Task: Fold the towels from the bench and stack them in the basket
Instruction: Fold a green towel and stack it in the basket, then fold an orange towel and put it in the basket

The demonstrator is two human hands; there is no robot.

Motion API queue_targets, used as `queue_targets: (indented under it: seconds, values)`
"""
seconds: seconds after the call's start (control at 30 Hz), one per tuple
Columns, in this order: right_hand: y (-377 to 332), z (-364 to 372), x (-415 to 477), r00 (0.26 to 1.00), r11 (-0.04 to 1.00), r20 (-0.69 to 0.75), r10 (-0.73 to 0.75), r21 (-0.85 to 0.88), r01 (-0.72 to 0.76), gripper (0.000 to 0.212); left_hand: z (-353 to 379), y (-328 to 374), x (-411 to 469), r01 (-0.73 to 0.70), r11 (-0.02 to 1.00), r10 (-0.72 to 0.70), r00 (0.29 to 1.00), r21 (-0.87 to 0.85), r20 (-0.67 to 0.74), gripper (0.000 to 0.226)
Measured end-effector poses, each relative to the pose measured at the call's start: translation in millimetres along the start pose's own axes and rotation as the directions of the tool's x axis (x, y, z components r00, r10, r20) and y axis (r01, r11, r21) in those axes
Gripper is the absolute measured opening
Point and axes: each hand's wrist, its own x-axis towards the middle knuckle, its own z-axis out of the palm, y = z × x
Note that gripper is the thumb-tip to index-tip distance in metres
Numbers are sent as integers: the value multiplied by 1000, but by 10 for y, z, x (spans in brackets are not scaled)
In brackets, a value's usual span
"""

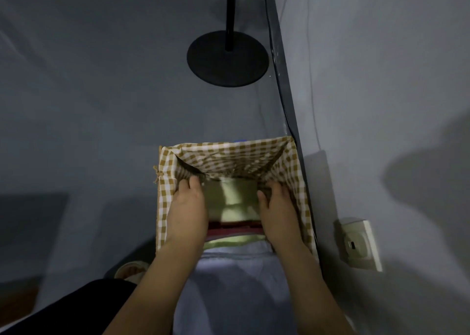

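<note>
towel [232,199] betw both grips in basket [296,171] | l hand [188,205] + r hand [278,207] grasping its sides

- Both forearms bare, reaching forward and down from the lower edge of the view, converging slightly toward the hands.
- Left hand [189,205]: back of hand up, wrist roughly straight, fingers pointed away from the body and bent downward at the tips; fingertips partly hidden, thumb on the inner side.
- Right hand [277,207]: mirrors the left, back of hand up, fingers angled forward and down, thumb on the inner side pointing toward the left hand.
- Hands level with each other, well apart, palms turned somewhat inward toward one another.
- Whether the fingers curl round anything cannot be told; tips are in shadow.
- Dark-clothed leg at lower left; a foot in a light slipper beside it.
</note>
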Motion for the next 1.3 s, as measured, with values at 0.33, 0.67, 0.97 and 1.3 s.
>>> queue_targets:
  seconds: [0.33,0.67,0.97,1.3]
  values:
    - [-209,-277,-335,978,962,-58,-199,-203,184,25,-279,-49,-275,-239,970,240,971,51,-7,24]
    - [-1191,-508,-851,902,875,-31,-430,-258,409,28,-1240,-370,-585,-259,964,263,963,60,-66,27]
    - [-2598,-155,-1726,747,715,19,-664,-274,643,29,-2519,-1534,-1231,-89,990,117,954,111,-277,19]
    - [-4233,828,-3479,320,307,262,-911,-87,948,29,-3687,-3231,-2920,319,940,-213,824,120,-525,18]
